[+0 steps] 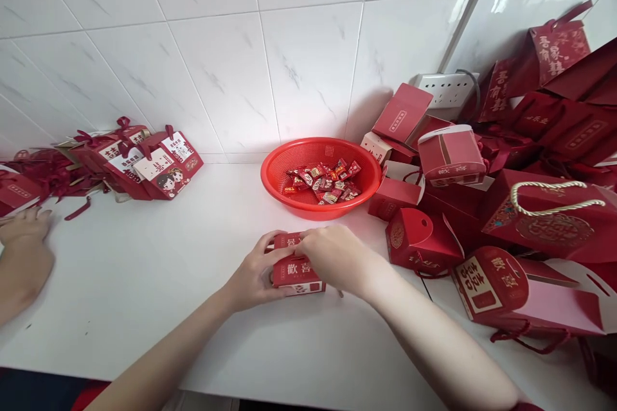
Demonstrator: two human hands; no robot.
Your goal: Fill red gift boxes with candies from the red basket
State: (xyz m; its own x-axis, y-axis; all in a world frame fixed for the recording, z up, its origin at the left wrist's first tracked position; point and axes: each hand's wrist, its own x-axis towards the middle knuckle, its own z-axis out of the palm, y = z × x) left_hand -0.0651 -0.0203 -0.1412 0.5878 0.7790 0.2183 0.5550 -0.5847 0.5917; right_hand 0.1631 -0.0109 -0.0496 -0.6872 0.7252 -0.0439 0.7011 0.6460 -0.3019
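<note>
A small red gift box with gold lettering and a pale lower edge sits on the white table in front of me. My left hand grips its left side, thumb across the top and fingers around the far edge. Bent over the box's top right part is my right hand, its fingers closed at the top flaps; the fingertips are partly hidden. Just behind the box stands a red plastic basket with several wrapped candies in it.
Many red gift boxes with loose flaps and cord handles crowd the right side. A power strip lies by the tiled wall. More decorated boxes with ribbons stand at the left, near another person's hand.
</note>
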